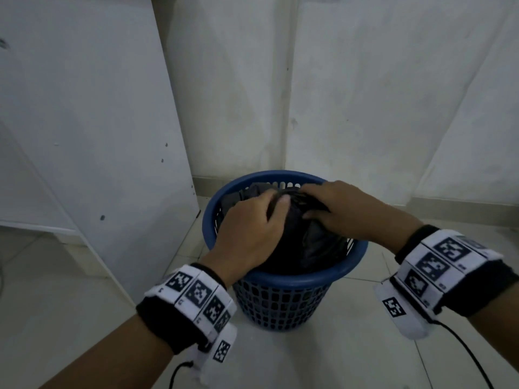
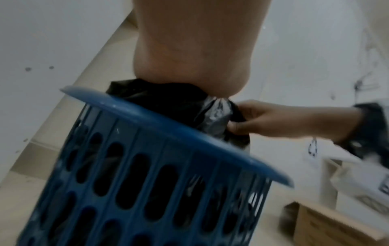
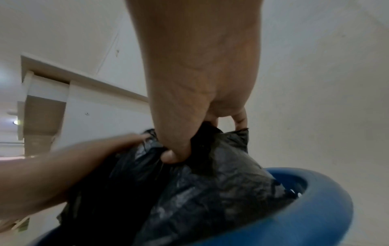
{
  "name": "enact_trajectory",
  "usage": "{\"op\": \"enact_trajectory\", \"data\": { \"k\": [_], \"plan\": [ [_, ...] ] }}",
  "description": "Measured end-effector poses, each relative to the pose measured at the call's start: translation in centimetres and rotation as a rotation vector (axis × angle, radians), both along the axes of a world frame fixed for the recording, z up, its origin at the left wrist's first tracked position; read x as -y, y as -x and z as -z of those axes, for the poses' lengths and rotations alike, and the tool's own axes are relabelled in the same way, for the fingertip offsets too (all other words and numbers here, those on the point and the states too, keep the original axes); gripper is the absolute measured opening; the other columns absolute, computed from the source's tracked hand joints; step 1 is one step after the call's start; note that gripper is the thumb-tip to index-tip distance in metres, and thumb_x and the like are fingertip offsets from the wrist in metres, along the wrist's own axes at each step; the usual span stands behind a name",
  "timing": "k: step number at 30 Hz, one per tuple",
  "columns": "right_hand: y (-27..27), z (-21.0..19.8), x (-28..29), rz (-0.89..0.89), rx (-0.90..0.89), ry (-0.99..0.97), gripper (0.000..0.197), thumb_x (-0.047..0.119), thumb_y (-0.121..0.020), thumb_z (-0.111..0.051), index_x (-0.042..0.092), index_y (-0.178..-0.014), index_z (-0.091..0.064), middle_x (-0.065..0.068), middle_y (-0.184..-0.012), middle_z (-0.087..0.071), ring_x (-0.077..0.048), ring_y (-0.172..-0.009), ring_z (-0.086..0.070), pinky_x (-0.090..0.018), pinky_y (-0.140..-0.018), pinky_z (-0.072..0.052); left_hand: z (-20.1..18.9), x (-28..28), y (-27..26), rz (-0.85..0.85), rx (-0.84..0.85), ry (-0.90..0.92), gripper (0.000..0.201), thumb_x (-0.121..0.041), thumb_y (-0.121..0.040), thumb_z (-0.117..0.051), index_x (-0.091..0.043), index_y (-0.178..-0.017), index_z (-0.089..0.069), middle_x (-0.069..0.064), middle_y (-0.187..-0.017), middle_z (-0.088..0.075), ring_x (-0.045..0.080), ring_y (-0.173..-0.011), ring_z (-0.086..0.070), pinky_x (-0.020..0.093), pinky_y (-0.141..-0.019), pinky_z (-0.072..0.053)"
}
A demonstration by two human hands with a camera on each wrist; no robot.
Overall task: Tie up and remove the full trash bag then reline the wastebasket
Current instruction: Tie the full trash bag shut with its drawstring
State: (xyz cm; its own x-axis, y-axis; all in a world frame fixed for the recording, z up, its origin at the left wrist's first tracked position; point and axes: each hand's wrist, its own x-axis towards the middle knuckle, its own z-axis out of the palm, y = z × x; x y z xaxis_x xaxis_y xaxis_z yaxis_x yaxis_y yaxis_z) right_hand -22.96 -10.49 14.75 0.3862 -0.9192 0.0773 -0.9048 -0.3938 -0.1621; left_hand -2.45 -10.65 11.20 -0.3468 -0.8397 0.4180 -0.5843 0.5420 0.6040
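A blue slotted wastebasket (image 1: 283,279) stands on the tiled floor in a corner, with a full black trash bag (image 1: 306,242) bulging above its rim. My left hand (image 1: 252,226) lies on the bag's top left and grips gathered plastic. My right hand (image 1: 334,209) pinches the bag's bunched top from the right. In the right wrist view my right hand's thumb and fingers (image 3: 174,154) are curled round a fold of the black bag (image 3: 210,188). The left wrist view shows the basket's rim (image 2: 168,126) and the bag (image 2: 164,99) under my left palm.
White walls meet in a corner behind the basket. A white cabinet panel (image 1: 92,130) stands close on the left. A cardboard box (image 2: 328,228) and a white object (image 2: 357,174) sit on the floor to the right in the left wrist view. Pale floor tiles (image 1: 351,355) lie in front.
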Motion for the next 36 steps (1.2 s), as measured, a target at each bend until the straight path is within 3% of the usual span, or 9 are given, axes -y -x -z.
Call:
{"op": "enact_trajectory", "data": {
  "k": [3, 6, 9, 12, 18, 24, 27, 30, 36],
  "plan": [
    [-0.2, 0.8, 0.0, -0.002, 0.019, 0.004, 0.02, 0.032, -0.099, -0.049, 0.02, -0.095, -0.064, -0.002, -0.098, -0.051, -0.024, -0.094, -0.047, -0.045, -0.088, -0.045, 0.5, -1.0, -0.2, 0.05, 0.343, 0.244, 0.062, -0.066, -0.092, -0.045, -0.026, -0.14, -0.044, -0.007, -0.102, -0.068, 0.015, -0.088, -0.063, 0.034, -0.076, -0.049],
    [-0.7, 0.6, 0.4, 0.002, 0.037, -0.055, 0.036, 0.043, -0.095, -0.054, 0.014, -0.083, -0.072, 0.005, -0.108, -0.048, -0.018, -0.097, -0.043, -0.035, -0.091, -0.037, 1.1, -0.6, 0.0, -0.162, 0.639, 0.222, 0.06, -0.07, -0.094, -0.033, -0.025, -0.128, -0.054, 0.0, -0.12, -0.06, 0.026, -0.108, -0.052, 0.042, -0.083, -0.046],
    [-1.4, 0.1, 0.7, -0.004, 0.184, -0.183, 0.035, 0.052, -0.082, -0.056, 0.02, -0.09, -0.066, 0.004, -0.091, -0.063, -0.017, -0.08, -0.059, -0.04, -0.076, -0.049, 1.2, -0.1, 0.4, -0.076, 0.546, 0.05, 0.038, -0.057, -0.1, -0.04, -0.023, -0.114, -0.051, -0.003, -0.112, -0.055, 0.025, -0.11, -0.049, 0.044, -0.084, -0.043],
    [-1.2, -0.1, 0.8, 0.042, 0.307, -0.298, 0.028, 0.036, -0.085, -0.068, 0.025, -0.106, -0.054, 0.003, -0.105, -0.061, -0.017, -0.096, -0.06, -0.035, -0.085, -0.05, 1.2, -0.3, 0.5, 0.054, 0.429, 0.029, 0.02, -0.047, -0.1, -0.049, -0.029, -0.101, -0.04, -0.015, -0.09, -0.042, 0.02, -0.104, -0.051, 0.042, -0.084, -0.04],
    [-0.9, -1.4, 0.4, 0.028, 0.239, -0.404, 0.017, 0.026, -0.093, -0.063, 0.02, -0.108, -0.069, 0.004, -0.108, -0.065, -0.017, -0.101, -0.062, -0.031, -0.088, -0.052, 1.9, 0.0, -0.3, 0.119, 0.302, 0.223, 0.023, -0.037, -0.101, -0.049, -0.019, -0.111, -0.057, -0.004, -0.101, -0.063, 0.018, -0.101, -0.055, 0.049, -0.108, -0.038],
    [-0.8, -1.2, 1.2, -0.035, 0.309, -0.3, 0.017, 0.025, -0.1, -0.054, 0.019, -0.108, -0.068, 0.004, -0.104, -0.068, -0.01, -0.093, -0.061, -0.016, -0.079, -0.048, 1.5, 0.0, -0.7, -0.049, 0.322, 0.466, 0.026, -0.028, -0.098, -0.053, -0.016, -0.116, -0.067, 0.001, -0.119, -0.065, 0.027, -0.111, -0.058, 0.044, -0.093, -0.045],
    [-1.0, -0.8, 1.7, -0.019, 0.274, -0.327, 0.033, 0.029, -0.105, -0.04, 0.012, -0.085, -0.061, -0.013, -0.084, -0.061, -0.019, -0.072, -0.056, -0.024, -0.065, -0.045, 1.3, -0.4, 0.0, -0.109, 0.266, 0.332, 0.03, -0.032, -0.103, -0.041, -0.026, -0.13, -0.054, -0.006, -0.097, -0.071, 0.02, -0.093, -0.065, 0.046, -0.099, -0.044],
    [-1.2, 0.5, 2.0, 0.011, 0.233, -0.28, 0.035, 0.034, -0.105, -0.037, 0.019, -0.081, -0.057, -0.012, -0.082, -0.06, -0.024, -0.073, -0.056, -0.035, -0.069, -0.042, 2.0, -0.3, 0.9, -0.038, 0.132, 0.168, 0.032, -0.026, -0.107, -0.041, -0.027, -0.139, -0.043, -0.001, -0.09, -0.071, 0.018, -0.076, -0.066, 0.042, -0.074, -0.055],
    [-0.4, 2.5, 2.9, 0.102, 0.347, 0.014, 0.034, 0.032, -0.103, -0.046, 0.008, -0.083, -0.058, -0.005, -0.075, -0.059, -0.018, -0.067, -0.052, -0.027, -0.061, -0.033, 2.3, 0.9, 1.5, 0.181, 0.224, -0.074, 0.05, -0.058, -0.102, -0.035, -0.025, -0.139, -0.043, -0.001, -0.113, -0.063, 0.017, -0.098, -0.058, 0.043, -0.083, -0.052]
  ]
}}
